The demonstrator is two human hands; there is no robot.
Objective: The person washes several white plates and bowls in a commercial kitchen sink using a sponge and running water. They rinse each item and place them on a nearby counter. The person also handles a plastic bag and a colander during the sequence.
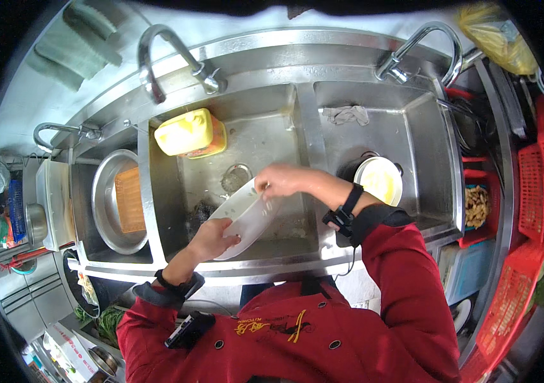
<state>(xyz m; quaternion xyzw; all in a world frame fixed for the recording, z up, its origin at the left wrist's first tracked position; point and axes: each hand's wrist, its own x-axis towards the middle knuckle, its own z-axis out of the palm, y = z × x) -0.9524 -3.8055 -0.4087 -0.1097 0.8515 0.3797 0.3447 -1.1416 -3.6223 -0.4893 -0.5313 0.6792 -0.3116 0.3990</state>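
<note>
Over the middle basin of a stainless steel sink [272, 124], I hold a white oval dish [248, 222], tilted on its side. My left hand [212, 242] grips its near lower edge, the thumb on the inner face. My right hand [277, 182] is closed on its far upper rim. Below the dish lie the round drain [236, 177] and a dark scouring pad [200, 214]. A yellow plastic jug [190, 134] rests at the basin's far left corner. In the right basin are a white bowl [378, 179] with yellowish contents and a grey cloth [346, 115].
Three curved faucets stand behind the basins, one [171, 43] over the middle basin. The left basin holds a metal bowl [104, 206] with an orange-brown basket [129, 200]. Red plastic baskets [511, 297] are at the right. Green vegetables [109, 323] lie at lower left.
</note>
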